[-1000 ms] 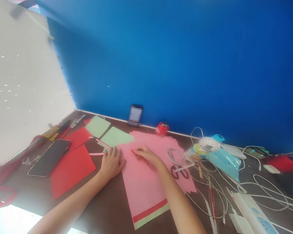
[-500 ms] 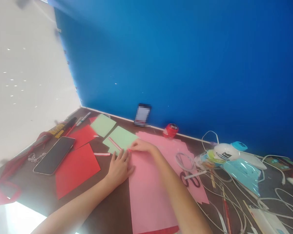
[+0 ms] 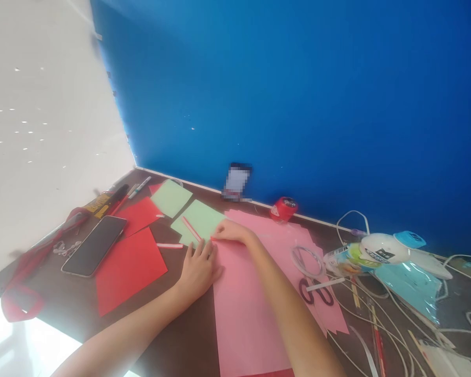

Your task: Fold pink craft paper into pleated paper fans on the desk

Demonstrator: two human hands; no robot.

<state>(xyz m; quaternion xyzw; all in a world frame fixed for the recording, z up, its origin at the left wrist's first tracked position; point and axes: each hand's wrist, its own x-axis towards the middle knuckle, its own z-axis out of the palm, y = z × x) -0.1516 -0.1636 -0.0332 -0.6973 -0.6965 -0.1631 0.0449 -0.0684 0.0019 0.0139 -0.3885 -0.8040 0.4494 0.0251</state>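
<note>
Fingers apart, my left hand [image 3: 198, 269] lies flat at the left edge of a large pink paper sheet [image 3: 245, 309]. My right hand [image 3: 231, 230] is closed in a pinch at the sheet's top left corner. A small bright red bit [image 3: 213, 239] shows at its fingertips; I cannot tell whether this is a separate piece or a bent corner. Just beyond both hands lies a light green paper [image 3: 200, 213] with a red-and-white strip [image 3: 191, 229] on it. Another such strip [image 3: 169, 245] rests on the table left of my left hand.
Red papers [image 3: 129, 272] and a phone [image 3: 94, 246] lie to the left. A second device [image 3: 236, 181] leans against the blue wall near a red round container [image 3: 284, 209]. On the right are scissors [image 3: 325, 294], a tape roll [image 3: 306, 262], a white bottle [image 3: 384, 247] and tangled cables.
The whole view has shifted slightly, so things appear a little farther right. Both hands keep nearly the same place on the pink sheet.
</note>
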